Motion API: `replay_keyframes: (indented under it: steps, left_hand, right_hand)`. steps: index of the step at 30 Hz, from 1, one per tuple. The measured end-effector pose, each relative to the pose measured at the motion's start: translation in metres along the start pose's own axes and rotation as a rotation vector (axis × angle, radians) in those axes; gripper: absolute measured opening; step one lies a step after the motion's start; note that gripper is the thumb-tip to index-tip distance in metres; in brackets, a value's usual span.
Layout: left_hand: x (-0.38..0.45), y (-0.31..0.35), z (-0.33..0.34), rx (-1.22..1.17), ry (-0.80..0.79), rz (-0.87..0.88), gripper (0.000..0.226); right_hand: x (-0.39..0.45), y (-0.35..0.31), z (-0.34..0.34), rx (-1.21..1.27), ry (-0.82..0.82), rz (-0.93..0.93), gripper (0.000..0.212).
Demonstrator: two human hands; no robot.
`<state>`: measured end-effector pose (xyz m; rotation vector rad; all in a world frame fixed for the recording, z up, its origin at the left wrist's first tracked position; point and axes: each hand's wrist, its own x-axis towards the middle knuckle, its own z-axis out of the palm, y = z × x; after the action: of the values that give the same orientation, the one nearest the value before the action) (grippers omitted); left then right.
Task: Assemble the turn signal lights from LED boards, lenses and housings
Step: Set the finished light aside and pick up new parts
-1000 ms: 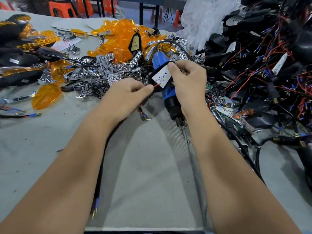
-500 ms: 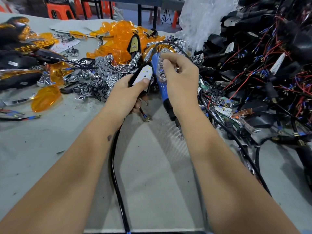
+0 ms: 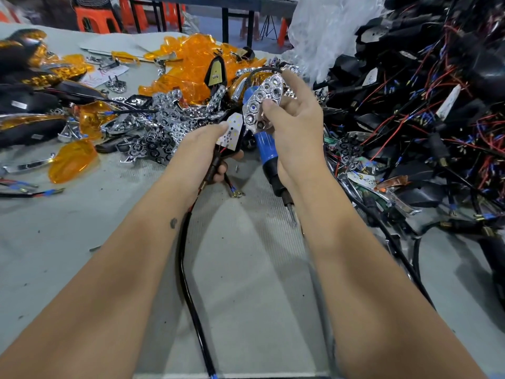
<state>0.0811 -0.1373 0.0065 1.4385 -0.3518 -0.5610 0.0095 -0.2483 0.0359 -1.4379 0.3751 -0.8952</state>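
White LED board (image 3: pixel 231 131) sits in a black housing (image 3: pixel 240 138), tilted, wires trailing down. Chrome multi-cup reflector (image 3: pixel 263 101) is raised just beside it. Orange lenses (image 3: pixel 191 67) are heaped on the bench (image 3: pixel 246 269) behind.

- White LED board (image 3: pixel 231 129), dotted with small pale yellow squares and one black spot, set in a black housing (image 3: pixel 240 138).
- Chrome reflector (image 3: pixel 263 101), honeycombed with shiny round cups, a glint of blue in one.
- Screwdriver (image 3: pixel 266 149): bright blue body, black lower end.
- Amber-orange lenses (image 3: pixel 72 161), translucent, and more in the orange heap (image 3: pixel 191 69).
- Silver-and-black reflector pile (image 3: pixel 161 124).
- Black housings threaded with red wires and blue tips (image 3: pixel 426 105).
- Pale grey-green table cover (image 3: pixel 82 228), speckled dark.
- Glossy black cable (image 3: pixel 191 296).
- Orange stools (image 3: pixel 95 20) at the back.
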Motion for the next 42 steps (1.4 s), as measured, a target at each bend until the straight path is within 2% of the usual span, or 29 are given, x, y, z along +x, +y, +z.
replay_keyframes:
  steps: [3,7,13,19,31,37,39,42]
  left_hand:
    - [-0.001,0.004,0.002,-0.126,-0.103,-0.07,0.041]
    - [-0.004,0.005,0.001,-0.145,-0.187,-0.059,0.054]
    - [-0.008,0.006,0.002,-0.151,-0.21,-0.026,0.063]
    - [-0.009,0.008,0.004,-0.179,-0.208,-0.014,0.064]
    - [-0.012,0.008,0.004,-0.107,-0.23,0.035,0.054]
    - [-0.006,0.002,0.001,-0.108,-0.141,0.099,0.026]
    - [-0.004,-0.001,-0.001,-0.092,-0.164,0.18,0.013]
    - [-0.003,-0.005,-0.004,-0.059,-0.226,0.286,0.007]
  right_hand:
    - [0.0,-0.001,-0.002,0.083,-0.025,0.003,0.037]
    - [0.0,-0.001,-0.004,0.096,-0.028,0.009,0.028]
    - [0.0,0.001,-0.004,0.066,-0.066,0.007,0.017]
    - [-0.001,0.002,-0.004,-0.074,-0.074,-0.024,0.013]
    - [-0.003,0.004,-0.001,-0.252,-0.103,-0.123,0.017]
    - [-0.001,0.007,-0.004,-0.344,-0.056,-0.164,0.017]
    - [-0.002,0.006,-0.005,-0.335,-0.062,-0.181,0.017]
    - [-0.001,0.006,-0.004,-0.299,-0.071,-0.194,0.021]
